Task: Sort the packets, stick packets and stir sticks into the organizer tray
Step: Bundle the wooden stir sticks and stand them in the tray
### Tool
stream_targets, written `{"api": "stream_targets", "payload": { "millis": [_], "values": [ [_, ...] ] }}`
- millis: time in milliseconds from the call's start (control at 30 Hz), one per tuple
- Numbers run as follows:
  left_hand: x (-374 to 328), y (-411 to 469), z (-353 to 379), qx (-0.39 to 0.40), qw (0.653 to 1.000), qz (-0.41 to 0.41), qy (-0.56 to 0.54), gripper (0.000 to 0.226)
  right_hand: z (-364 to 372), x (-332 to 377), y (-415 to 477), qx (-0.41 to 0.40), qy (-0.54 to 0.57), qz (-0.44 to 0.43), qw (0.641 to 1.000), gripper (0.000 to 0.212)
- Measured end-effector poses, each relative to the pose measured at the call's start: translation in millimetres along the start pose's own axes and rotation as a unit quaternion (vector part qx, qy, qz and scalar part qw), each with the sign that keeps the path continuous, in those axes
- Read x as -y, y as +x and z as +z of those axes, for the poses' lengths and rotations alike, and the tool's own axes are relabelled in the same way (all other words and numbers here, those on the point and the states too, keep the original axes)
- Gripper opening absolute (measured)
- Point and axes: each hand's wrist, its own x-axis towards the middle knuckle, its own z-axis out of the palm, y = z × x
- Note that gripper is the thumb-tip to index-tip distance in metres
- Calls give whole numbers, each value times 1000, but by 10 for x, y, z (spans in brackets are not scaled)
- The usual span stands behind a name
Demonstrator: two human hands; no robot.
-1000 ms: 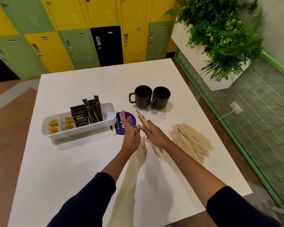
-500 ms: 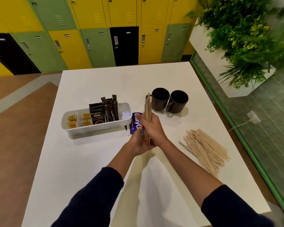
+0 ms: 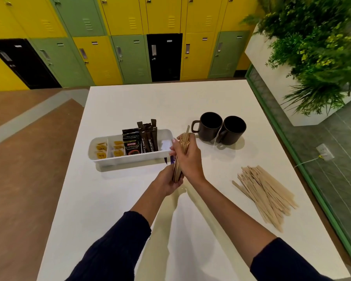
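A white organizer tray (image 3: 130, 158) stands on the white table (image 3: 114, 199). It holds yellow packets (image 3: 101, 151), black coffee packets (image 3: 131, 144) and brown stick packets (image 3: 149, 138); its right compartment looks bare. Just right of the tray, a bundle of wooden stir sticks (image 3: 180, 157) stands nearly upright. My right hand (image 3: 188, 157) grips its upper half and my left hand (image 3: 169, 181) holds its lower end. A loose pile of stir sticks (image 3: 265, 191) lies on the table to the right.
Two dark mugs (image 3: 219, 128) stand behind my hands. A purple packet (image 3: 172, 159) peeks out beside the tray, mostly hidden. The table's right edge borders a green-framed glass panel (image 3: 332, 179). A planter with greenery (image 3: 312, 47) hangs at the far right; lockers line the back.
My hands gathered the sticks from a slanted hold into an upright bundle, now held with both hands close to the tray's right end. The camera view shifted left.
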Motion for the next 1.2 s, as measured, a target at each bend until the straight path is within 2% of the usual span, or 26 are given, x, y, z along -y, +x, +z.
{"api": "stream_targets", "payload": {
  "millis": [67, 200, 267, 333, 500, 567, 633, 767, 900, 1067, 1133, 1200],
  "values": [
    [-22, -4, 0, -10, 1000, 7, 2, 30, 25, 21, 25, -9, -12, -37, 999, 30],
    [-60, -6, -4, -17, 1000, 16, -1, 31, 51, 8, 75, 7, -14, -107, 994, 67],
    [-89, -12, -8, -25, 1000, 16, -4, 30, 57, -12, 99, 14, -55, -125, 990, 72],
    [-106, -12, -11, -34, 999, 15, -1, 30, 51, -29, 116, 22, -76, -126, 989, 66],
    [-110, -9, -36, -48, 999, 11, 6, 31, 54, -72, 89, 29, -107, -92, 990, 26],
    [-104, -2, -43, -52, 999, 9, 6, 32, 58, -89, 80, 38, -108, -77, 990, 21],
    [-98, 9, -53, -60, 998, 9, 8, 32, 61, -104, 93, 52, -99, -64, 992, 24],
    [-109, 70, -86, -85, 996, 10, 17, 27, 68, -147, 153, 78, -44, 12, 996, 51],
    [-142, 107, -100, -96, 995, 13, 14, 24, 79, -248, 255, 77, -9, 85, 993, 68],
    [-171, 115, -79, -93, 995, 19, -1, 26, 130, -221, 290, 37, 26, 96, 994, 96],
    [-182, 133, -61, -91, 995, 30, -9, 27, 139, -165, 275, 22, 28, 99, 994, 94],
    [-198, 158, -47, -95, 994, 43, -12, 28, 142, -121, 266, 41, 30, 112, 992, 66]
  ]
}}
